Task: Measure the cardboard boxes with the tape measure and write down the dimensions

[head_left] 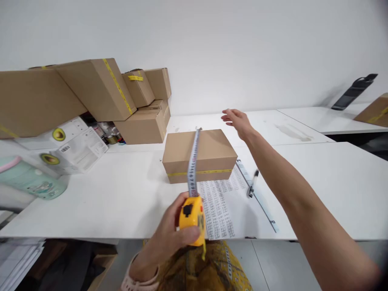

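Observation:
My left hand is closed round a yellow tape measure near the table's front edge. Its blade runs away from me over the top of a small cardboard box with a yellow tape band, reaching the box's far edge. My right hand hovers past the far right corner of the box, fingers stretched out and empty. A printed sheet of numbers lies on the white table just in front of the box. A black pen rests beside a long ruler.
Several larger cardboard boxes are piled at the back left, over white product boxes and cans. A mint-green container lies at the left edge. More white tables stand to the right, with a black object and another box.

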